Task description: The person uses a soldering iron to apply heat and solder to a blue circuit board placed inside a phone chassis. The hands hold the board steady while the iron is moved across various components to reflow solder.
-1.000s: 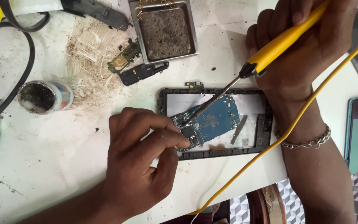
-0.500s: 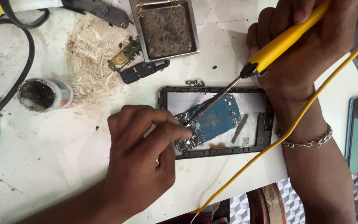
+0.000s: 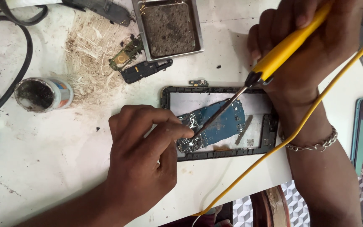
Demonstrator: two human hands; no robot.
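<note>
the right hand (image 3: 307, 46) is gripping a yellow-handled soldering iron (image 3: 288, 44) near the top right, fingers clenched around the handle, and its dark metal tip is slanting down to the left onto a blue circuit board (image 3: 221, 124). the board is lying tilted inside a black rectangular phone frame (image 3: 269, 126) with a pale inner panel, which is resting flat on the stained white bench (image 3: 55, 168) at the centre. the left hand (image 3: 141, 162) is lying on the bench just left of the frame, fingers curled, with fingertip and thumb pinched together at the board's left end beside the silvery shielded parts; whether anything thin is being held in that pinch cannot be told. the iron's tip is meeting the board right next to that fingertip.

a yellow cable (image 3: 307, 117) is running from the upper right across the right wrist, which is wearing a silver chain bracelet (image 3: 311, 145), and off the bench's front edge. behind the frame, a shallow square metal tray of dark residue (image 3: 167, 25) is sitting, with a small black plastic part (image 3: 145, 70) and a greenish small board piece (image 3: 124, 54) just left of it, on a brownish patch. a small round tin of dark paste (image 3: 43, 94) is standing well to the left, near a black cable (image 3: 17, 71).
</note>
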